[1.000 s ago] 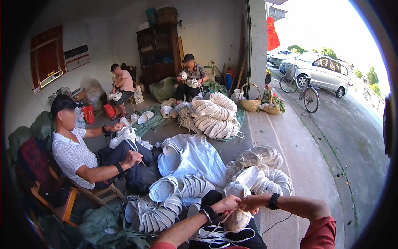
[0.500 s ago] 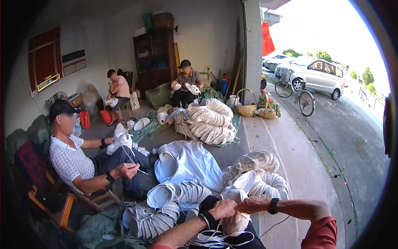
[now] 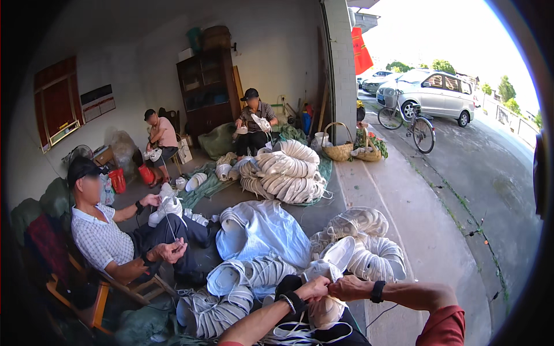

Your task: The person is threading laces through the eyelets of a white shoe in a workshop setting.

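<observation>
A white shoe point(image 3: 325, 312) rests on my lap with its opening turned away from me. My left hand point(image 3: 313, 289) and my right hand point(image 3: 350, 288) meet over its lacing, fingers closed and nearly touching. They pinch the shoe's lace, though the fingers cover most of it. Loose white laces point(image 3: 306, 334) trail across my dark trousers below. Just beyond the shoe, the pale insole of another shoe point(image 3: 340, 252) shows. Nested rows of white shoes point(image 3: 216, 308) lie left of my left forearm, and another bundle point(image 3: 375, 258) is beyond my right hand.
A co-worker point(image 3: 101, 222) sits at my left with a white shoe point(image 3: 167, 207). Two more people sit farther back. A pale blue sheet point(image 3: 262, 230) partly covers shoes ahead of me; a larger shoe pile point(image 3: 288, 173) lies beyond. Baskets point(image 3: 339, 151) stand by the pillar.
My hands stay together on the shoe, with only a slight shift. The left co-worker's far hand has risen off the shoe, and the near hand has moved lower. The view has turned slightly.
</observation>
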`<state>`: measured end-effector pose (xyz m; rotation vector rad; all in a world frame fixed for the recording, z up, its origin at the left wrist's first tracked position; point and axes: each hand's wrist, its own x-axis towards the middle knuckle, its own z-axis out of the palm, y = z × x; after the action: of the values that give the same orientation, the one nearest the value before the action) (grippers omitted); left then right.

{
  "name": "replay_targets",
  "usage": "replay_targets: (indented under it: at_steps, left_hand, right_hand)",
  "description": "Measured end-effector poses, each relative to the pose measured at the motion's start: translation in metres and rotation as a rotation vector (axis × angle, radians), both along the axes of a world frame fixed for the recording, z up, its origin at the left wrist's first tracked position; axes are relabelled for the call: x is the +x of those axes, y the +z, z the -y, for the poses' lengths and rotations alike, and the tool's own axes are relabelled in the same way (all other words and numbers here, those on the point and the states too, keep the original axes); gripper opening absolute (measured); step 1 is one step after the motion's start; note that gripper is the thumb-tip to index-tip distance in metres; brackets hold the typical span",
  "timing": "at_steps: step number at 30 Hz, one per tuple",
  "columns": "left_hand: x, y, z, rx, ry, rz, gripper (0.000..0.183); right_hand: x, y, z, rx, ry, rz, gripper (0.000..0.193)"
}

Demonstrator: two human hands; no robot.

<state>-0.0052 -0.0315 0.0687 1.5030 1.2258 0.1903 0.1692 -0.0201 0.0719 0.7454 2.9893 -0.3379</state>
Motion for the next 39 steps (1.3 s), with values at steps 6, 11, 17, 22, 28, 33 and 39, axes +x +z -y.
replay_targets:
  at_steps: [6,11,17,22,28,33,39]
  left_hand:
    - [0.011,0.011,0.001,0.045,-0.025,-0.072,0.018]
    - [0.014,0.017,-0.002,0.004,-0.032,-0.089,0.020]
    - [0.017,0.026,-0.005,-0.025,-0.155,-0.198,0.022]
    - [0.018,0.024,-0.002,-0.016,-0.119,-0.181,0.022]
    - [0.012,0.001,0.001,0.077,-0.059,-0.071,0.018]
    - [0.009,-0.008,0.026,0.724,0.097,-0.076,0.022]
    - [-0.006,0.002,0.051,0.348,-0.107,-0.332,0.057]
  right_hand:
    - [0.008,-0.006,0.004,0.036,-0.031,-0.075,0.012]
    - [0.010,-0.005,0.008,0.033,-0.055,-0.077,0.012]
    - [0.011,-0.007,0.011,0.053,-0.057,-0.150,0.013]
    - [0.012,-0.007,0.013,0.021,-0.071,-0.139,0.013]
    - [0.011,0.002,0.019,0.009,-0.146,-0.095,0.010]
    - [0.010,0.007,0.024,0.051,-0.241,-0.038,0.020]
    - [-0.007,-0.006,0.013,0.110,-0.431,0.011,0.035]
